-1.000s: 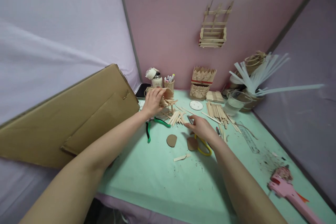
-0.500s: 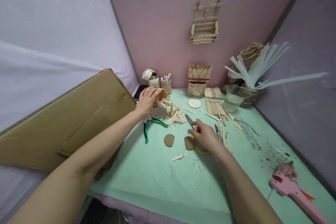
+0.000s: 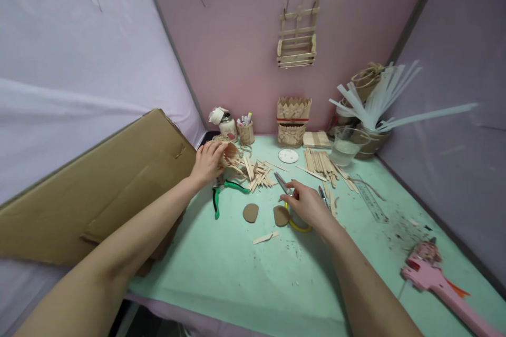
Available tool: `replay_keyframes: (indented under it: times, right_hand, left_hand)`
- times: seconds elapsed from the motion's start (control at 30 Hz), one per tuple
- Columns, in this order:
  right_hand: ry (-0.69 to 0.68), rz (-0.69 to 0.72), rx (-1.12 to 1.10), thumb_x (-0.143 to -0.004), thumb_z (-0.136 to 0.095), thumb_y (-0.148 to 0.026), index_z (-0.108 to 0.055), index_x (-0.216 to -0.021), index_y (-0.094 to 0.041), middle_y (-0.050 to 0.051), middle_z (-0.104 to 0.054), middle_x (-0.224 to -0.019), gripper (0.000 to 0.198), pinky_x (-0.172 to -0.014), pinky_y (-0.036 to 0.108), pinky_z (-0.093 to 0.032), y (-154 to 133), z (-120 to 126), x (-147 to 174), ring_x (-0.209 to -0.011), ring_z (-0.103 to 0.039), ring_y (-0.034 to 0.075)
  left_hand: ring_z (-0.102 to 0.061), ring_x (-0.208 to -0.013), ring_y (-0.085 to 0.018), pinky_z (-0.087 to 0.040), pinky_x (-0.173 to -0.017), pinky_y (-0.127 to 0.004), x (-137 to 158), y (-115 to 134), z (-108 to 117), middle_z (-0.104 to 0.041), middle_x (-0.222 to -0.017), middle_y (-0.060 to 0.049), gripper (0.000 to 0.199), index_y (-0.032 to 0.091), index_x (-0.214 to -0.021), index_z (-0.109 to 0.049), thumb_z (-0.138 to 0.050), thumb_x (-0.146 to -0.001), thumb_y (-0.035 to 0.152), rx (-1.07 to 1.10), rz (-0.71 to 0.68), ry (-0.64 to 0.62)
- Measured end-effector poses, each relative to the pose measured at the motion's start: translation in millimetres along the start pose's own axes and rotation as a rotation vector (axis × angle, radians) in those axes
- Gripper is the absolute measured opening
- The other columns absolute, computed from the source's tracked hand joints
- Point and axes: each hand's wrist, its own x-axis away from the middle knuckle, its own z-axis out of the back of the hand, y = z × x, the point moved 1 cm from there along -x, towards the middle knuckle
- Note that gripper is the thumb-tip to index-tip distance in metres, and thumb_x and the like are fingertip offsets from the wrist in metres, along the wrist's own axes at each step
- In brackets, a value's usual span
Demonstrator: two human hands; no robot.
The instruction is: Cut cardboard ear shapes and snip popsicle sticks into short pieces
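Left hand (image 3: 207, 162): grip wrapped round tipped basket (image 3: 231, 153), mouth toward loose sticks (image 3: 261, 176) on tabletop (image 3: 221, 266); if it rolls, could scatter them. Right hand (image 3: 305, 200) over scissors (image 3: 281, 181), can't tell if grip's closed. Careless drag might shove brown disc (image 3: 281, 216) beside handle.

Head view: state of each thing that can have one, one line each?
Stick container: tipped over, mouth facing right, left hand on it
Green-handled pliers: lying, handles spread
Scissors: lying, partly covered by right hand; blades open or shut unclear
Cardboard cutouts: two, flat, apart
Clear cup: upright
Marker holder: upright, markers inside
Pink glue gun: lying; power unclear
Stick rack: hanging
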Motion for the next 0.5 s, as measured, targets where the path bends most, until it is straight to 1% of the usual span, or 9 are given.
replay_keyframes:
  times: [0.17, 0.33, 0.43, 0.5]
  right_hand:
    - [-0.021, -0.018, 0.003, -0.082, -0.057, -0.034, -0.064, -0.109, -0.020, 0.003, -0.066, -0.078, 0.032, -0.058, 0.025, -0.032, -1.8, 0.3, 2.1, -0.071, -0.059, 0.019]
    - [-0.033, -0.017, -0.003, -0.082, -0.057, -0.032, -0.065, -0.108, -0.019, 0.003, -0.067, -0.078, 0.030, -0.059, 0.025, -0.032, -1.3, -2.0, 2.5, -0.072, -0.059, 0.019]
    - [-0.039, -0.004, -0.014, -0.082, -0.058, -0.032, -0.065, -0.108, -0.019, 0.003, -0.067, -0.078, 0.030, -0.059, 0.025, -0.033, -0.9, -3.5, 2.2, -0.073, -0.060, 0.020]
    - [-0.040, 0.006, -0.023, -0.083, -0.058, -0.032, -0.064, -0.108, -0.018, 0.003, -0.067, -0.078, 0.030, -0.060, 0.026, -0.034, -1.7, -3.6, 2.5, -0.074, -0.060, 0.021]
  left_hand:
    - [-0.035, -0.132, -0.033, -0.029, -0.108, -0.050, 1.0, -10.1, 6.7, -0.042, -0.140, -0.013, 0.082, 0.025, -0.141, -0.033, -0.069, -0.067, 0.025, 0.038, 0.067, 0.124]
    - [-0.038, -0.129, -0.031, -0.033, -0.108, -0.048, -5.3, -16.4, 13.2, -0.044, -0.136, -0.013, 0.082, 0.022, -0.139, -0.032, -0.072, -0.067, 0.025, 0.094, 0.115, 0.300]
    - [-0.039, -0.129, -0.030, -0.033, -0.109, -0.047, -8.0, -14.1, 15.1, -0.043, -0.135, -0.014, 0.083, 0.021, -0.138, -0.031, -0.074, -0.067, 0.027, 0.134, 0.095, 0.432]
    - [-0.040, -0.129, -0.029, -0.033, -0.110, -0.046, -8.9, -8.2, 12.8, -0.042, -0.135, -0.014, 0.085, 0.021, -0.138, -0.029, -0.075, -0.067, 0.030, 0.181, 0.097, 0.499]
